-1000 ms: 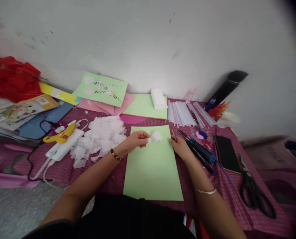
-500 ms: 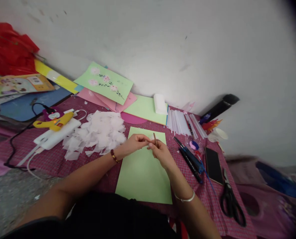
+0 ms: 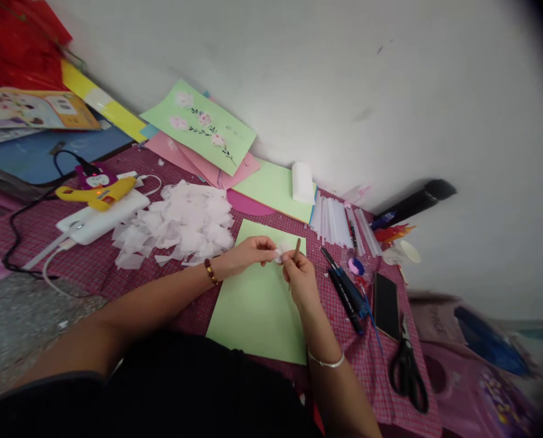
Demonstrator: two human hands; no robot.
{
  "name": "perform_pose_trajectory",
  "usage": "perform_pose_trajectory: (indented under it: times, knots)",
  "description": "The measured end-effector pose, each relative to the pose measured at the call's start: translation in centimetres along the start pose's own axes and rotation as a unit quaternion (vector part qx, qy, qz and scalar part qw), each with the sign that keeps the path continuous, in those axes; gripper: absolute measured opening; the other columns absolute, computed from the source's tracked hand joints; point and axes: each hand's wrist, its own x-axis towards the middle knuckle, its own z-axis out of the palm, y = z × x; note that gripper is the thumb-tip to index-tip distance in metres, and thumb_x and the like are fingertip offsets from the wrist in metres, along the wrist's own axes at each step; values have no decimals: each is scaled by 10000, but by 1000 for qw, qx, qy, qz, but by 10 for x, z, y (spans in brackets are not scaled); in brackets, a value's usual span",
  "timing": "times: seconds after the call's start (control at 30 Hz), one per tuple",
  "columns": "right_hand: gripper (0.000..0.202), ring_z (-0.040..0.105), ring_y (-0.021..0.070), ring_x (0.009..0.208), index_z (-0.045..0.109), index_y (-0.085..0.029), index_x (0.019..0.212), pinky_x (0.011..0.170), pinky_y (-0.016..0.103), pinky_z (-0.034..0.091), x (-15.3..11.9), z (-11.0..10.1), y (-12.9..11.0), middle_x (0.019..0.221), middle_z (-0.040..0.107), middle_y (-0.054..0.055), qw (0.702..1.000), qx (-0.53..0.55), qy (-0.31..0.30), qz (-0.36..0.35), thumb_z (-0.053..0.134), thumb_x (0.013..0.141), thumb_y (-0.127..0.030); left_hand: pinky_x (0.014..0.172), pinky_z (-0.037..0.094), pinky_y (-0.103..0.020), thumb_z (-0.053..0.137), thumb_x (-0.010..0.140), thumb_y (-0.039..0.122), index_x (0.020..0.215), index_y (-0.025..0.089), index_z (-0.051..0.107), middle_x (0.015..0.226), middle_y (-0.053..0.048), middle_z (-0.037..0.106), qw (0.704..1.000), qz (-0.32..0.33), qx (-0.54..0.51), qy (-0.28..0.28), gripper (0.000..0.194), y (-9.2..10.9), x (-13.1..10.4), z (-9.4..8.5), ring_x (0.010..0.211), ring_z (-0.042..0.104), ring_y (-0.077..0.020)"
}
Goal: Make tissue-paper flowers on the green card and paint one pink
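A small piece of white tissue paper [image 3: 278,255] is pinched between my two hands, above the upper part of a light green sheet [image 3: 257,316]. My left hand [image 3: 252,252] closes its fingertips on the tissue from the left. In my right hand [image 3: 301,274] a thin brown stick [image 3: 297,248] stands up between the fingers, its fingertips meeting the tissue from the right. A heap of white tissue squares [image 3: 184,222] lies left of the sheet. Behind it leans a green card with pink tissue flowers [image 3: 203,125].
A yellow glue gun [image 3: 98,193] rests on a white power strip [image 3: 102,222] at the left. To the right lie a black marker [image 3: 344,301], a blue cutter knife [image 3: 351,289], a phone [image 3: 386,305] and black scissors [image 3: 408,371]. White glue sticks [image 3: 330,220] lie at the back.
The view has shifted slightly. My hands have drawn a little apart, and the white tissue now shows between them. The brown stick tilts more to the right.
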Motion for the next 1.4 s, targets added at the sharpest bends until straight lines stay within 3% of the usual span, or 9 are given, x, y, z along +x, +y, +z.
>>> perform_pose_trajectory:
  times: [0.27,0.47,0.6,0.83,1.13,1.27,1.4]
  knots:
    - [294,271,59,390,534,-206,691,411,226,165,-2,0,-4,445,379,-87,999,40,-16,28,662,724,-468,581,338,-233,665,768,353,798,130,623,645,26,552,999,-12,-7,-47,228,-3,0,-3,567,458,-73]
    - [363,282,69,383,552,-213,845,405,224,153,-4,-2,-5,450,395,-93,996,65,-42,41,646,729,-544,581,330,-229,652,769,332,798,139,620,647,28,532,997,-13,34,-66,198,-1,-1,-3,592,451,-84]
    - [321,266,54,384,505,-218,722,400,222,152,-3,0,-4,457,364,-99,997,62,-28,45,708,679,-463,593,355,-228,658,778,309,781,136,611,650,31,531,996,6,43,-76,179,-2,0,-2,596,466,-80]
    - [320,261,48,362,499,-218,701,381,216,136,-1,3,-3,444,374,-104,993,103,4,62,710,662,-456,653,389,-240,669,764,221,1028,139,644,788,8,599,994,71,70,-54,277,5,-4,2,685,512,-90]
    - [334,298,45,347,533,-204,712,351,211,140,-4,3,-2,474,494,-74,982,145,-43,112,738,652,-460,661,368,-243,616,765,175,790,122,684,772,-11,602,984,131,113,-37,90,2,-4,0,707,523,-104]
    - [353,282,55,346,513,-216,719,357,208,135,-3,3,-2,409,413,-102,983,145,-14,112,746,630,-467,663,383,-242,628,742,168,733,127,663,709,3,588,991,106,59,-47,54,-1,-4,1,668,526,-94]
    - [341,280,63,367,524,-218,745,377,215,154,-1,3,2,421,401,-104,989,123,31,75,726,655,-478,660,445,-263,677,698,230,793,145,596,708,5,612,994,8,-102,-34,151,-5,-3,4,630,569,-101]
